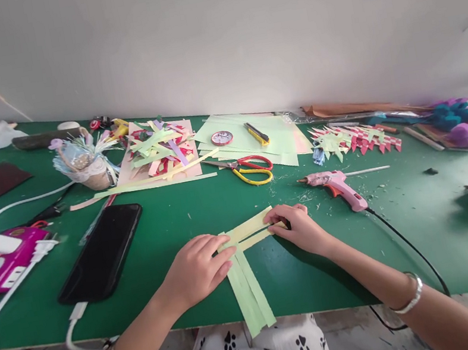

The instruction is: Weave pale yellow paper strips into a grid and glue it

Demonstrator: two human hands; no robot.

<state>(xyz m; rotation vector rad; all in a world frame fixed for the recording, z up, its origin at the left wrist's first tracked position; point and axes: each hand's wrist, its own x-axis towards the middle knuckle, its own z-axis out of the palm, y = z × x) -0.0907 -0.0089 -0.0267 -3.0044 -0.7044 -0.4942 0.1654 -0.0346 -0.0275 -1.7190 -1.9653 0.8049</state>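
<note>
Pale green and yellow paper strips [249,281] lie crossed on the green table [179,221] near its front edge. My left hand [198,268] lies flat on the crossing point, fingers stretched out and pressing the strips down. My right hand [298,227] has its fingers curled on the far end of the yellow strips [250,227], pinching them against the table.
A pink glue gun [338,187] lies right of my hands, its cord running off the front edge. Red and yellow scissors [251,169], a pile of cut strips [161,148], green sheets with a yellow cutter [257,133], a black phone [103,252] and woven paper pieces [354,138] surround them.
</note>
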